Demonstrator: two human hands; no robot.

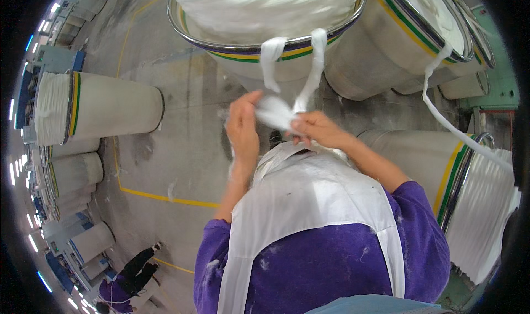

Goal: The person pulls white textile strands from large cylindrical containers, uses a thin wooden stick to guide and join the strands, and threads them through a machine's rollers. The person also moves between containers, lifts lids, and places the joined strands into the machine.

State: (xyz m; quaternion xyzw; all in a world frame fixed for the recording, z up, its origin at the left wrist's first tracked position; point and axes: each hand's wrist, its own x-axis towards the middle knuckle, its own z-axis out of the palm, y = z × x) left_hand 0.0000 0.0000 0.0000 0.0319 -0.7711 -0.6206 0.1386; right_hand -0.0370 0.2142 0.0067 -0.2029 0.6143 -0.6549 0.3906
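Just in front of my apron, my right hand (316,129) pinches a soft white sliver (276,113) of fibre between thumb and fingers. My left hand (243,127) is raised at the sliver's left end, fingertips against or beside it; motion smears both, and I cannot tell whether it grips. Two strands hang over the chrome rim of a large tall can (265,50) filled with coiled white sliver. The right strand (314,74) runs down to my right hand. The left strand (269,62) dangles near the blurred sliver, its lower end unclear.
More sliver cans (381,49) stand at the far right, one trailing a long strand (458,133) to a full can (411,156) on my right. Another full can (116,105) stands leftward across the yellow-lined floor. A person (130,283) is at lower left near machines.
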